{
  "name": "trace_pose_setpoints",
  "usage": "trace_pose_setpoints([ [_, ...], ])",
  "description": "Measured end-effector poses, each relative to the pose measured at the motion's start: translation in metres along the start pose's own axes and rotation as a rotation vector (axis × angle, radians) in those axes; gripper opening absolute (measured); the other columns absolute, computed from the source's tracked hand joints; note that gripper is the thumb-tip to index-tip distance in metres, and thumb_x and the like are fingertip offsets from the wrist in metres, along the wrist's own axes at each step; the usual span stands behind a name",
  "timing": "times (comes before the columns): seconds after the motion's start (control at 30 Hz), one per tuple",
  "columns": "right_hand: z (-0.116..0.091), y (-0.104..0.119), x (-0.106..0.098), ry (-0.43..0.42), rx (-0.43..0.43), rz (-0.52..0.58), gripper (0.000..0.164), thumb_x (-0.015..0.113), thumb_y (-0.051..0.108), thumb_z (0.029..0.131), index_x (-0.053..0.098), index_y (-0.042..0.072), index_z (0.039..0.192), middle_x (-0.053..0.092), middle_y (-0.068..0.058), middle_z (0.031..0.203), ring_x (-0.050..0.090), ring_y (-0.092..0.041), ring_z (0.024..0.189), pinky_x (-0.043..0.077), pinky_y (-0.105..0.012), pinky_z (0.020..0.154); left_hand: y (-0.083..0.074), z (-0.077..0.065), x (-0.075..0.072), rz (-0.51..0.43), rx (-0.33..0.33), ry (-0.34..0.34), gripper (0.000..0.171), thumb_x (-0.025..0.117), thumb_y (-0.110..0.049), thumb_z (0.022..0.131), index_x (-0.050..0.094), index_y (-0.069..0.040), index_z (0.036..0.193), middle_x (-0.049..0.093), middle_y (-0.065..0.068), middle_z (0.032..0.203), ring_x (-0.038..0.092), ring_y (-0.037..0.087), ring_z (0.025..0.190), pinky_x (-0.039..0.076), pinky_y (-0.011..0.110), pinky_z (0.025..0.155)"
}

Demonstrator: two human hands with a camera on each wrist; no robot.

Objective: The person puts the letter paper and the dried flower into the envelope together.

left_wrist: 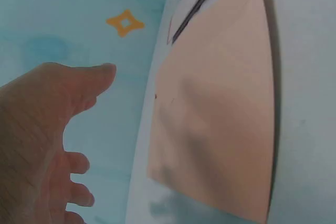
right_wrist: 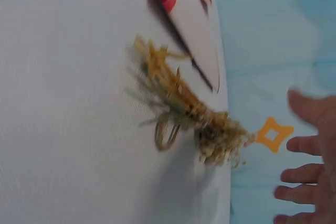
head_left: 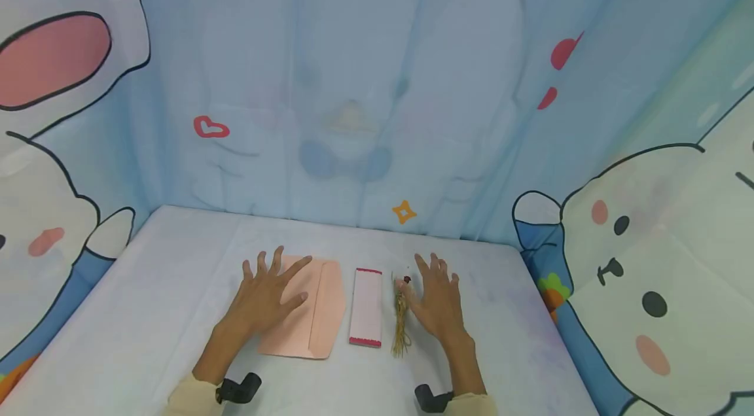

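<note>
A peach-coloured paper envelope (head_left: 326, 311) lies on the white table, its flap side to the right. My left hand (head_left: 262, 298) is held over its left part with fingers spread; in the left wrist view the hand's shadow falls on the envelope (left_wrist: 220, 108). Right of it lies a pale pink folded card (head_left: 366, 308) with red edges at top and bottom. Beside that is a small bunch of dried flowers (right_wrist: 184, 103), its stems tied with twine. My right hand (head_left: 436, 301) hovers over and right of the bunch, fingers spread, holding nothing.
A white cloth covers the table (head_left: 518, 337). A light blue curtain (head_left: 353, 76) printed with cartoon figures hangs behind it and down both sides. Each wrist carries a black camera mount (head_left: 240, 390) below a cream sleeve (head_left: 191, 398).
</note>
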State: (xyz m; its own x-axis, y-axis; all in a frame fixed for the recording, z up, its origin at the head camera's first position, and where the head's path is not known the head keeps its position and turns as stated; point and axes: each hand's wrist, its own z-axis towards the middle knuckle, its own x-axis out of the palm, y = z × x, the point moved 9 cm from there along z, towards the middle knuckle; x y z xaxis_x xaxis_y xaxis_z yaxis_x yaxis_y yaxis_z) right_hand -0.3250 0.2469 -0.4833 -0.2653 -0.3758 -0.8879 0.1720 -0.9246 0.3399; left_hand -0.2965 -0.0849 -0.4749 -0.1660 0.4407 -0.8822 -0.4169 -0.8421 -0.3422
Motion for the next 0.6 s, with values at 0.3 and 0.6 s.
trace_pose_setpoints([
  [0.3,-0.002,0.041,-0.012,-0.170,0.038,0.055,0.030,0.082,0.030,0.098,0.085,0.001,0.104,0.082,-0.010,0.082,0.069,-0.021,0.064,0.055,-0.038,0.066,-0.019,-0.019,0.027,-0.064,-0.006,0.146,0.048,0.069,-0.032,0.106,0.063,-0.024,0.153,0.047,0.034,0.164,0.049,0.070,0.141,0.036,0.090,0.107],
  [0.6,-0.012,0.056,0.025,-0.042,0.223,0.169,0.023,0.087,0.016,0.093,0.078,-0.006,0.092,0.073,-0.015,0.079,0.057,-0.018,0.065,0.051,-0.031,0.061,-0.021,-0.030,0.040,-0.081,-0.045,0.184,0.046,0.077,-0.031,0.101,0.067,-0.025,0.145,0.052,0.029,0.159,0.057,0.050,0.130,0.051,0.068,0.098],
])
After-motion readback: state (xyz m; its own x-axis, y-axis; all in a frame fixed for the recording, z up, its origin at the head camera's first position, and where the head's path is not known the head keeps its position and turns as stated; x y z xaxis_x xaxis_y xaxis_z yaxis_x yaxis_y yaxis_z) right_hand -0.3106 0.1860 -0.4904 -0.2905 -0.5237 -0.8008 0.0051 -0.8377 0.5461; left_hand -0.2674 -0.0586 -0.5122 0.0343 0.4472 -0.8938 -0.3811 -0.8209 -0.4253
